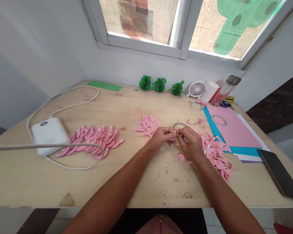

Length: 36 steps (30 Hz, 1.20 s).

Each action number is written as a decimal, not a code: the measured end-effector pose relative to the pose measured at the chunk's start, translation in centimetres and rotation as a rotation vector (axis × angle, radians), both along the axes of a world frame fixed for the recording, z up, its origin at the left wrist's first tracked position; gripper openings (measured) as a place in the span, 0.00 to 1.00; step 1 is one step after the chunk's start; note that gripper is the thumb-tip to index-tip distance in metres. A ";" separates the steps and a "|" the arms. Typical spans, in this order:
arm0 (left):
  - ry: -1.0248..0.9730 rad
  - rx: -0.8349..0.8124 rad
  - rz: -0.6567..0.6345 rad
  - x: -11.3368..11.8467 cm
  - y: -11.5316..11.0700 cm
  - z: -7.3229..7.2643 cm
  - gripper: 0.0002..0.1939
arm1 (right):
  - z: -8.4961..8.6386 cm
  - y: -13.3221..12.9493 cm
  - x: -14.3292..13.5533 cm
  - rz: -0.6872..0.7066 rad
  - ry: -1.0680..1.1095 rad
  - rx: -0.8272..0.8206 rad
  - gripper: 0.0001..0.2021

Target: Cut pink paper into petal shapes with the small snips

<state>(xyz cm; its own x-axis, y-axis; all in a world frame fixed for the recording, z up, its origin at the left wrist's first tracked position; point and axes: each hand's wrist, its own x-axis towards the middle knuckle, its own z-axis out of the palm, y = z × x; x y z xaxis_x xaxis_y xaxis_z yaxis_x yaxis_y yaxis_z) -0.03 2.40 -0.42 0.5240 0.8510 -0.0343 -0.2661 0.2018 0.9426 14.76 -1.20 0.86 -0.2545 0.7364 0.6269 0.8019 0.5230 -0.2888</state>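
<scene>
While the left hand (163,136) pinched a pink paper piece (171,142) between drawn-together fingertips, the right hand (191,140), fingers bunched beside it, gripped a slim grey thing (186,139), mostly hidden; pink cutouts (148,125) lay left of the fingers, pink scraps (217,153) right

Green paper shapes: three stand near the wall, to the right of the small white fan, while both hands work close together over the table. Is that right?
One thing is off: the head view shows the three green paper shapes to the left of the small white fan. The left hand and right hand are close together.
</scene>
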 end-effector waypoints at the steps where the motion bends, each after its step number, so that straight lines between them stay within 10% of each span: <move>1: 0.000 0.002 -0.001 0.0 0.0 0.0 0.10 | 0.0 0.0 0.0 0.000 0.000 -0.004 0.06; 36: -0.043 0.019 0.004 -0.1 0.0 -0.1 0.11 | -0.2 0.0 -0.1 -0.039 0.185 -0.123 0.04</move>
